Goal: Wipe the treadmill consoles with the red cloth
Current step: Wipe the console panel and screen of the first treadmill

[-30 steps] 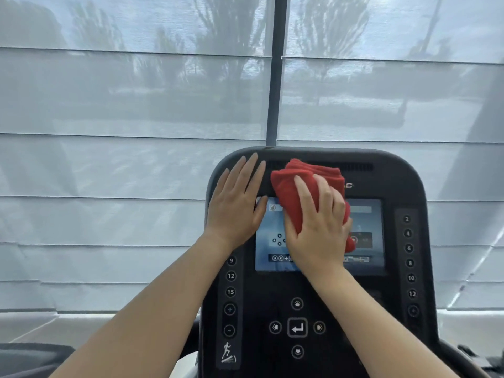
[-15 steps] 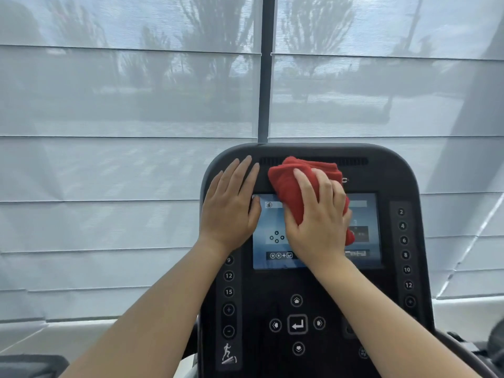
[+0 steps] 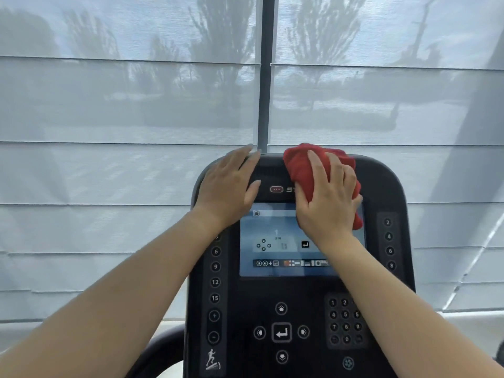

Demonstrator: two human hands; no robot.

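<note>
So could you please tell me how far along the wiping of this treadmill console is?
Done: nothing can be confirmed; no wiped patch shows. In hand: the right hand presses the bunched red cloth against the top edge of the black treadmill console, above the lit blue screen, while the left hand rests flat on the upper left corner. Left: apparently the white-marked arrow and number keys below, untouched now.

Gym or fitness room. A black treadmill console (image 3: 300,296) bears a lit display screen (image 3: 281,241), numbered incline and speed keys, a keypad (image 3: 345,320) and a runner icon (image 3: 212,360). It faces large windows covered by translucent roller blinds (image 3: 122,105), trees faintly visible behind.
</note>
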